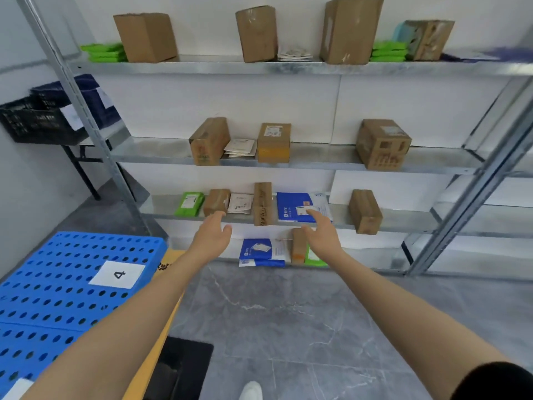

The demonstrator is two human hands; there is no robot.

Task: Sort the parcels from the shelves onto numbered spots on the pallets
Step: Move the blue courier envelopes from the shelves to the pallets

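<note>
blue perforated pallet [57, 284], brown boxes [383, 144]

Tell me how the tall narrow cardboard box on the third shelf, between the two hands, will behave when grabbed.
The tall narrow box stands upright on a small base, so a sideways push would probably tip it. Its cardboard sides look stiff, so it should hold its shape under a two-handed grip. Its lower end overhangs the shelf edge, so it may slide off easily.

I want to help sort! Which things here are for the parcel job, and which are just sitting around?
For the job: cardboard boxes, blue mailers, green mailers, shelves, blue pallet with its number 4 label, both open hands: left hand, right hand.

Just sitting around: black crate, folding table, black mat.
</note>
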